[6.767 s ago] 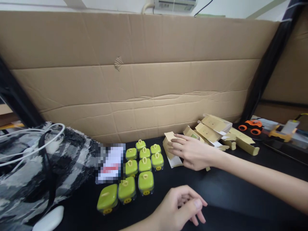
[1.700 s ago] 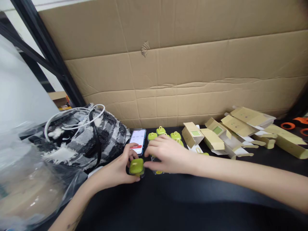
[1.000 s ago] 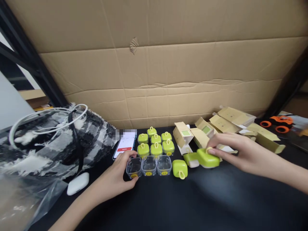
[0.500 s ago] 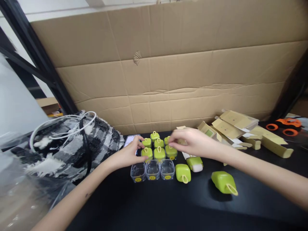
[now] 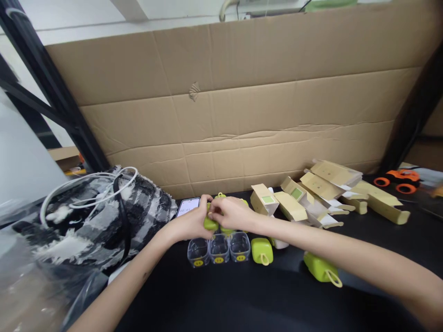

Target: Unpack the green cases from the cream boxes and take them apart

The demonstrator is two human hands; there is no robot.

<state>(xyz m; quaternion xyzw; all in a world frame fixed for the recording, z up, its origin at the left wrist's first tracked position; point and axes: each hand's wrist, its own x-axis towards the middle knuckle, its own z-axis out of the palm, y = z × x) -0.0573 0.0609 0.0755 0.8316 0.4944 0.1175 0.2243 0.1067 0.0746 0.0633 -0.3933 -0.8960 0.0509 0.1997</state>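
**A:** What do the hands have hold of?

**B:** I see both on one green-lidded box (image 5: 210,224). It sits in a cluster at the far middle of the bench (image 5: 242,299), just right of the phone (image 5: 188,206). The left hand (image 5: 192,225) has its grip closed round the box's left side. The right hand (image 5: 233,213) reaches in from the right, its grip drawn tight with the fingertips pinched on the lid's top.

**A:** Why two hands on something so small?

**B:** My reading is that one steadies the body while the other works the lid. Just nearer than the hands, three clear boxes (image 5: 218,249) stand open in a row, touching side by side. A loose green lid (image 5: 262,251) lies just beside the row's right end. Another green lid (image 5: 320,269) lies well apart to the near right, tipped on its side. I take it they are parked there to keep the row clear.

**A:** What can't you make out?

**B:** The hands cover most of the other lidded boxes, so only slivers of green show. I cannot tell whether the held lid is seated or lifted, nor whether its loop is in the pinch. A green and white piece (image 5: 277,242) sits half behind the right forearm, so I cannot name it. The phone's screen is too small to read. The open cartons (image 5: 265,199) to the right show no contents. At the near left edge the plastic bag (image 5: 20,276) is a blur.
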